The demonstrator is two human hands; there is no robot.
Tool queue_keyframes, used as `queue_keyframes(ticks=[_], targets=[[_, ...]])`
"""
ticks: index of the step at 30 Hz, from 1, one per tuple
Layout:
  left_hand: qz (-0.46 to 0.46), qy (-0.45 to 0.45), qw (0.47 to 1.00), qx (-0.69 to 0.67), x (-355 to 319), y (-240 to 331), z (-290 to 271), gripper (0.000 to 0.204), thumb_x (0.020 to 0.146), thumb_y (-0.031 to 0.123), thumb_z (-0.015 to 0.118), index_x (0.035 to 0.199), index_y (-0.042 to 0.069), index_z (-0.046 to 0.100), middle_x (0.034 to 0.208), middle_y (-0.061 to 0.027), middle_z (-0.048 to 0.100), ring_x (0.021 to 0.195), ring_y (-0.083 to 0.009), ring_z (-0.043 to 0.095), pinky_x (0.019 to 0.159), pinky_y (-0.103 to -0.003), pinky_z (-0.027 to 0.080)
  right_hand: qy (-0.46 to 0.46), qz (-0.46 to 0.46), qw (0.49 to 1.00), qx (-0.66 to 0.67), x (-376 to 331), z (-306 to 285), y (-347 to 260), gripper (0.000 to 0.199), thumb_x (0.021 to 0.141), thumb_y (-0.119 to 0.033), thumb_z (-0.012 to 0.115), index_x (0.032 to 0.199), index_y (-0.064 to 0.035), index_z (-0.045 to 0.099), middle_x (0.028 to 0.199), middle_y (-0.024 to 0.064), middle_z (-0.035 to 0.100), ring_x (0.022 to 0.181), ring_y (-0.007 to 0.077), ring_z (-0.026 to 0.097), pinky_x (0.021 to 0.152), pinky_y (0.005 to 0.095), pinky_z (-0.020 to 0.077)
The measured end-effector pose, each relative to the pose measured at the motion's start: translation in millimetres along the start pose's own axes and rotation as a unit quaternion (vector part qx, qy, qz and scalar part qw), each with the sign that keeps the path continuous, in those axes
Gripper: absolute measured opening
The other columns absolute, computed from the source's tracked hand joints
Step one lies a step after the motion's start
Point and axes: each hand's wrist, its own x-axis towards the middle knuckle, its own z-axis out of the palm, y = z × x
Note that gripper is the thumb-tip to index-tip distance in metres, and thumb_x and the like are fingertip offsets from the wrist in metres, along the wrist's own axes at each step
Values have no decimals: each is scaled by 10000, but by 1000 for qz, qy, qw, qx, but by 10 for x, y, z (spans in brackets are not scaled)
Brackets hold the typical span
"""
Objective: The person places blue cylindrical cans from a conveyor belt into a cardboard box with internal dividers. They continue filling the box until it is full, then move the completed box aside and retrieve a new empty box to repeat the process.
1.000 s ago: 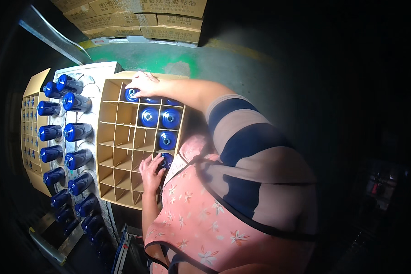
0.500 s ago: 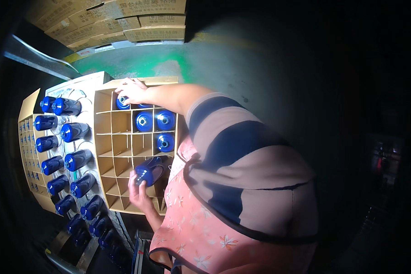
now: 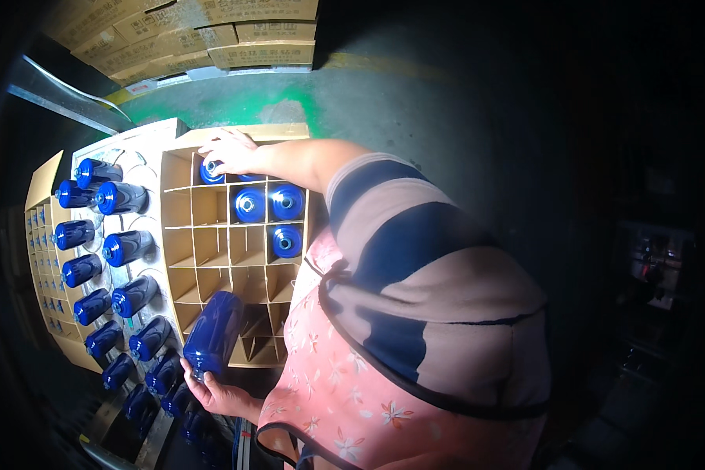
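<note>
The blue bottle (image 3: 211,333) in your left hand (image 3: 221,392) looks light, stiff and smooth enough to slip, so it is best held around its wide body near the cap end, as your fingers are wrapped now; it is glossy, deep blue, tilted over the near cells of the divided carton (image 3: 182,205). Your right hand (image 3: 231,153) rests, fingers curled, on a second bottle (image 3: 210,171) in a far corner cell, with rows of bottles (image 3: 121,247) just left.
</note>
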Motion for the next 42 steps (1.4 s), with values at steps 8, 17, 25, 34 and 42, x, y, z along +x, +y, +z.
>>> queue_keyframes(ticks=[8, 17, 25, 34, 42], targets=[[-50, 170, 979, 101, -6, 81, -140, 375, 898, -36, 460, 1264, -88, 521, 1342, -148, 560, 1187, -230, 532, 1036, -356, 406, 43, -66, 997, 15, 184, 423, 349, 291, 790, -317, 643, 1034, -174, 712, 1273, 15, 605, 1166, 244, 547, 935, 398, 484], [151, 383, 899, 149, 217, 326, -797, 376, 909, -27, 550, 1284, -59, 542, 1295, -141, 596, 1127, -153, 583, 1017, -285, 432, 55, -106, 993, 0, 352, 913, 878, 379, 793, -255, 725, 1153, -145, 680, 1299, 17, 602, 1251, 249, 454, 1066, 367, 379], [230, 407, 883, -34, 1184, 44, -1621, 322, 867, -35, 647, 1188, -17, 643, 1123, -56, 667, 954, -82, 606, 878, -196, 474, 61, -52, 997, -12, 181, 711, 624, 389, 821, -211, 720, 1199, -145, 653, 1278, 63, 574, 1252, 249, 457, 1064, 376, 378], [193, 474, 839, -186, 583, -993, -1453, 321, 951, 131, 585, 1259, 39, 578, 1206, -22, 644, 988, -92, 596, 764, -234, 440, 64, -74, 995, 0, 185, 831, 666, 355, 844, -134, 703, 1195, -123, 651, 1257, 40, 617, 1271, 230, 441, 1046, 344, 388], [94, 523, 679, -506, -593, -1936, -928, 366, 1014, 280, 406, 1229, 45, 585, 1234, -100, 614, 1146, -251, 569, 996, -428, 439, 62, -98, 993, -37, 235, 836, 741, 357, 871, -222, 683, 1213, -131, 643, 1242, 14, 632, 1243, 230, 440, 1044, 344, 382]])
